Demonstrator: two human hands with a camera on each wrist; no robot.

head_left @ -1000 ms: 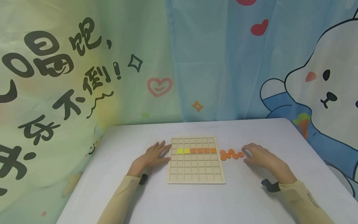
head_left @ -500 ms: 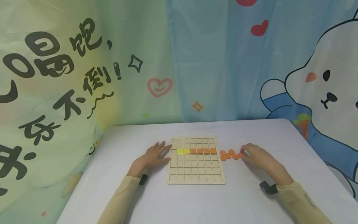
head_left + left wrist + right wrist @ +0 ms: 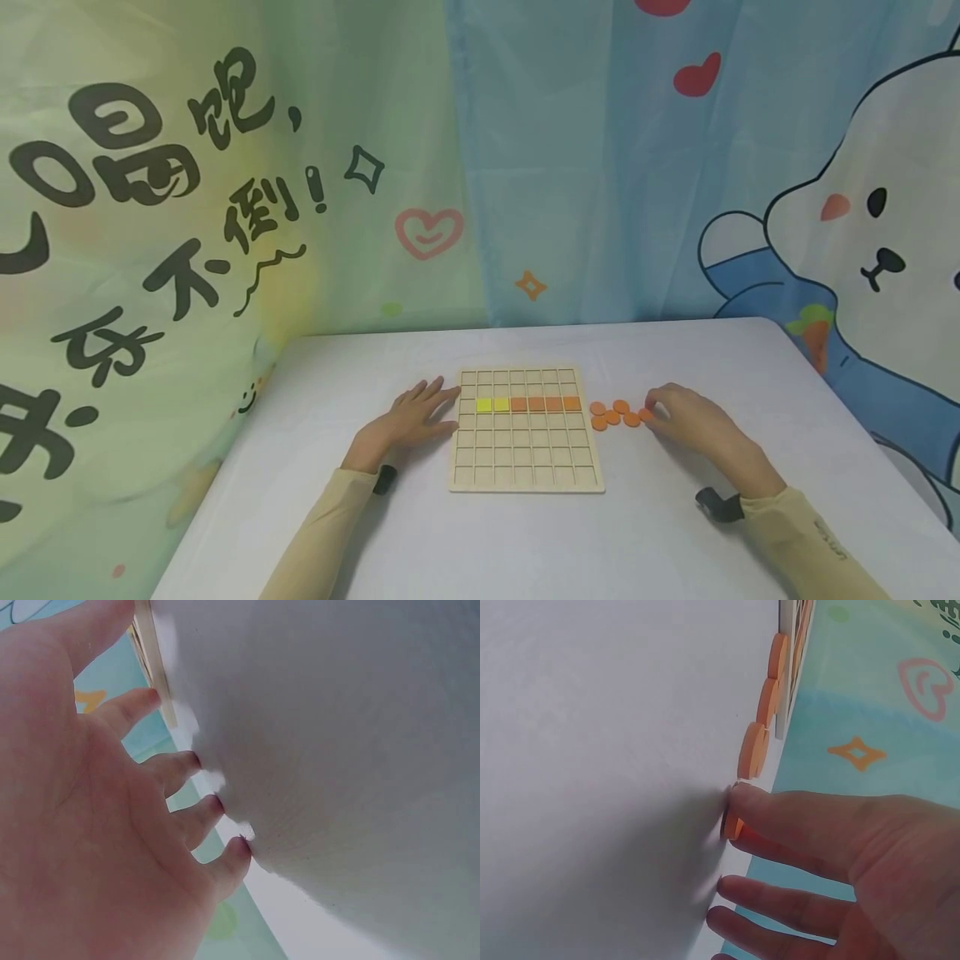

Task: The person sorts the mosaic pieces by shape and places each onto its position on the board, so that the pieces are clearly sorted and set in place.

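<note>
A square wooden grid board (image 3: pixel 525 458) lies on the white table, with two yellow squares (image 3: pixel 492 405) and several orange squares (image 3: pixel 544 404) in one row. The left hand (image 3: pixel 408 421) rests spread at the board's left edge, thumb and index finger touching it. Right of the board lie several orange round discs (image 3: pixel 613 417). At the group's right end, the right hand (image 3: pixel 693 425) pinches one disc between thumb and index finger. In the right wrist view that disc (image 3: pixel 733 822) stands out under the thumb of the right hand (image 3: pixel 810 862), its other fingers on the table.
The white table (image 3: pixel 525 550) extends around the board and both arms. Behind it hangs a printed curtain (image 3: pixel 547 167) with a cartoon bear at the right. A dark strap piece (image 3: pixel 720 505) sits at the right wrist, another (image 3: pixel 385 480) at the left.
The right hand has moved slightly left to the rightmost disc, and its thumb and index finger have closed on it. The left hand and the board have stayed in place.
</note>
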